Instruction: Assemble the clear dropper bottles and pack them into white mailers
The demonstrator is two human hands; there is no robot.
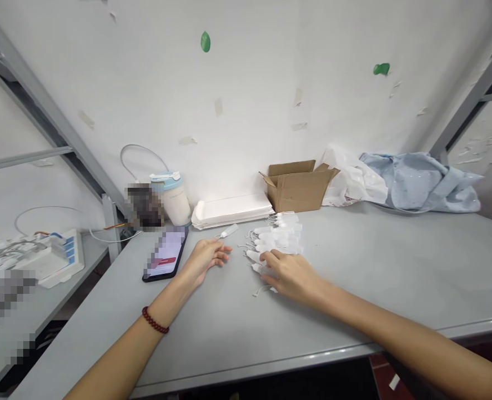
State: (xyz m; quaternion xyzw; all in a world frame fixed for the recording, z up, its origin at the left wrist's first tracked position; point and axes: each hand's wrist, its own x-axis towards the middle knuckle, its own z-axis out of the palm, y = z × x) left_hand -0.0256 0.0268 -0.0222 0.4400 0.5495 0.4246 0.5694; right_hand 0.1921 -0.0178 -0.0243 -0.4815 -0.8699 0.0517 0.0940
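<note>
Several small white translucent items with thin strings (277, 239) lie in a row on the grey table (354, 266). My right hand (290, 275) rests over the near end of that row, its fingers bent down on the nearest pieces; whether it grips one is hidden. My left hand (206, 258), with a dark red beaded bracelet (155, 320) on the wrist, is left of the row with fingers loosely curled apart and nothing visible in them. Just beyond its fingers lies a single white piece (229, 231).
A phone (166, 255) lies left of my left hand. Along the wall stand a lidded cup (176, 201), a stack of white sheets (233, 209), an open cardboard box (299, 189), a white plastic bag (354, 180) and blue cloth (423, 183). A power strip (69, 258) is far left.
</note>
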